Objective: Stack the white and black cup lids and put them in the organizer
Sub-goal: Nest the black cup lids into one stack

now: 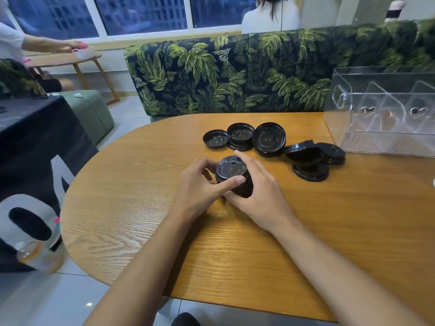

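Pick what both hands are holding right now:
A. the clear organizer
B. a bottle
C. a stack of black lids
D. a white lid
C: the left hand and right hand curl around a stack of black lids standing on the table.

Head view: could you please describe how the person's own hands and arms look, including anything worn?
The left hand and right hand are bare: no gloves, rings, watch or bracelet show. The left forearm and right forearm are uncovered, no sleeve in view.
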The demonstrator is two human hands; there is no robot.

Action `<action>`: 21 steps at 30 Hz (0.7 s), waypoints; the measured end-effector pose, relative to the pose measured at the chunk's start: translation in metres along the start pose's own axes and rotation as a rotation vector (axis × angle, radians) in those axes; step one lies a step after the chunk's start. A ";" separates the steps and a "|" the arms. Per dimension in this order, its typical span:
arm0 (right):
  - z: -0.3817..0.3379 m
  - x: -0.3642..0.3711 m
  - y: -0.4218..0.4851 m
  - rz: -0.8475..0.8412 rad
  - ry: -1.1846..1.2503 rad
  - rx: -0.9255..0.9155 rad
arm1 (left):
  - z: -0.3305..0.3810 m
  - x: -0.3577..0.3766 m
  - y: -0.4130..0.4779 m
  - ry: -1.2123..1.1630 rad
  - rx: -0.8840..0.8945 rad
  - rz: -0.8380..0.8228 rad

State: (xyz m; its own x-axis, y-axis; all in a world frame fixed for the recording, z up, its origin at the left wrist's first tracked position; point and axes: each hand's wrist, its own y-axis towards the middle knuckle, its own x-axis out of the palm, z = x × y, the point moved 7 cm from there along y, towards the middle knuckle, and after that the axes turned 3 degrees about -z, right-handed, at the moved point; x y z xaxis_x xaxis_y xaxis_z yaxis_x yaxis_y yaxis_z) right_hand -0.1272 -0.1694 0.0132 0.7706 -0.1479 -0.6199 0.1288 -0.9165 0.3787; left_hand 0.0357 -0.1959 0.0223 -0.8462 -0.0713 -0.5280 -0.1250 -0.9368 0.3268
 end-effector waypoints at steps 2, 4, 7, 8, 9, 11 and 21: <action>0.000 0.000 0.000 0.006 0.009 -0.004 | 0.000 0.001 0.001 -0.023 -0.007 -0.032; 0.000 -0.001 0.000 0.012 0.007 -0.010 | 0.002 0.002 0.001 -0.117 -0.002 -0.101; 0.001 -0.001 0.000 0.007 -0.004 -0.005 | 0.004 0.005 0.001 -0.172 0.041 -0.167; 0.001 -0.001 0.000 0.005 -0.001 0.000 | 0.003 0.004 0.002 -0.172 0.049 -0.156; 0.001 -0.001 0.000 0.002 0.004 0.006 | 0.002 0.004 0.002 -0.170 0.052 -0.134; 0.002 0.000 0.000 0.002 0.013 0.014 | 0.001 0.003 0.003 -0.152 0.059 -0.084; 0.005 0.003 0.000 -0.005 -0.024 0.023 | 0.010 0.003 0.000 -0.054 0.108 -0.034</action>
State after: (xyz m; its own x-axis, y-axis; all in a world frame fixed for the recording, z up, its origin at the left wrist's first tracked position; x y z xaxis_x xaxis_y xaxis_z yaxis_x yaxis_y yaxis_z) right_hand -0.1280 -0.1721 0.0075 0.7550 -0.1522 -0.6378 0.1175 -0.9255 0.3600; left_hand 0.0280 -0.1932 0.0285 -0.8667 -0.0186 -0.4984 -0.2071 -0.8957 0.3934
